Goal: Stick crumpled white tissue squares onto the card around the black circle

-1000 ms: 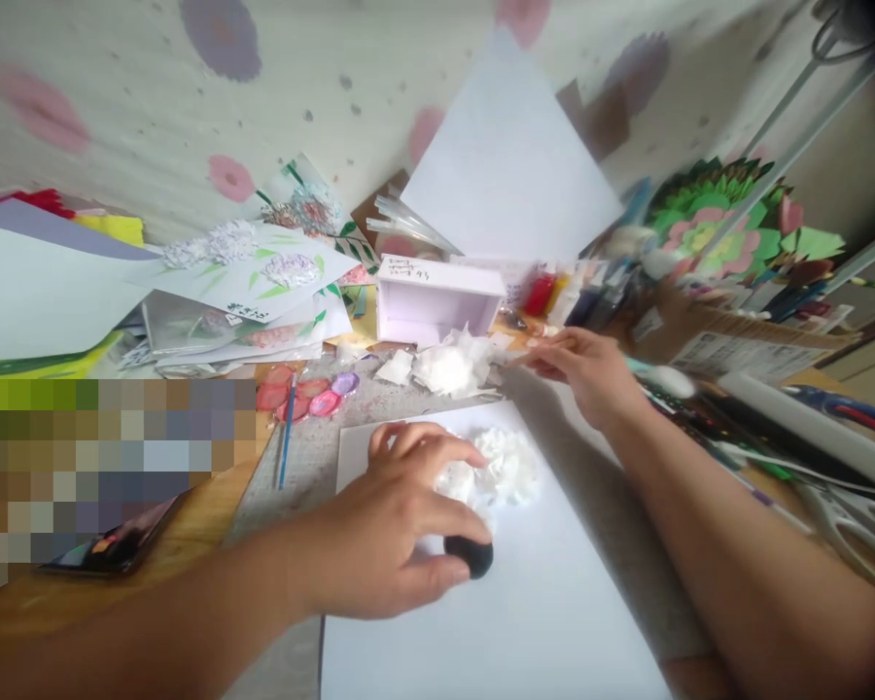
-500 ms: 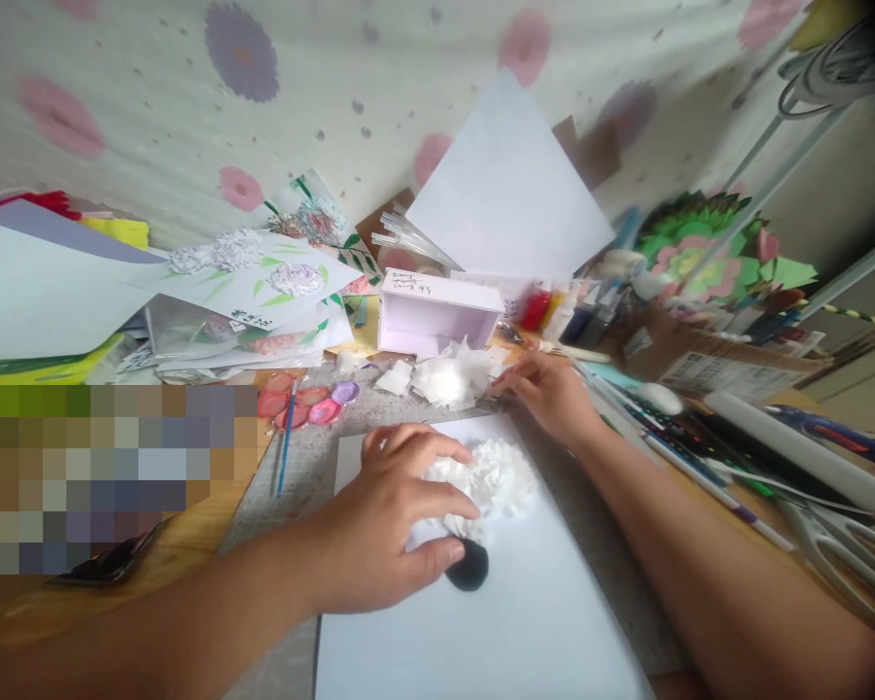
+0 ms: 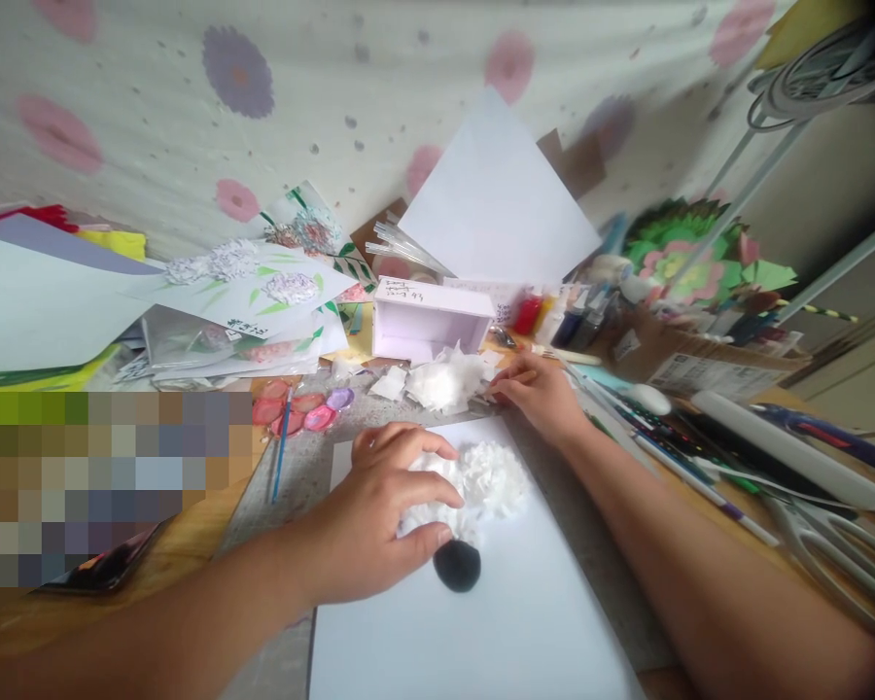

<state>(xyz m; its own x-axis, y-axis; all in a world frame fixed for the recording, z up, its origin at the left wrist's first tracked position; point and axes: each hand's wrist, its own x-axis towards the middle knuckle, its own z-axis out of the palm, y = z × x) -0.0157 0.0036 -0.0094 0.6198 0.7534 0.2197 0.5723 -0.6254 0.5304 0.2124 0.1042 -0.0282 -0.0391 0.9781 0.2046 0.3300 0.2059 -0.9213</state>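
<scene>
My left hand (image 3: pixel 401 510) hangs with fingers curved and apart over white crumpled-paper clusters, partly covering the left one. Its thumb tip lies by the upper edge of a black round piece (image 3: pixel 457 566); whether they touch I cannot tell. A second fluffy white paper cluster (image 3: pixel 494 478) shows to the right of the fingers. Both clusters sit on a white sheet (image 3: pixel 525 622). Farther back, my right hand (image 3: pixel 536 394) is closed in a pinch at the right side of a pile of thin white paper pieces (image 3: pixel 441 377). What its fingertips hold is hidden.
Behind the pile stands an open lilac box (image 3: pixel 432 326). Pink and purple paint palettes (image 3: pixel 321 416) and a blue brush (image 3: pixel 282 442) lie left. Pens, a white-handled pair of scissors (image 3: pixel 809 544) and a cardboard box (image 3: pixel 707 362) crowd the right. Papers with flowers (image 3: pixel 262 282) are stacked left.
The view has shifted slightly, moving most things a little left. A bit more of the black round piece shows beside my left thumb. My right hand stays pinched by the paper pile.
</scene>
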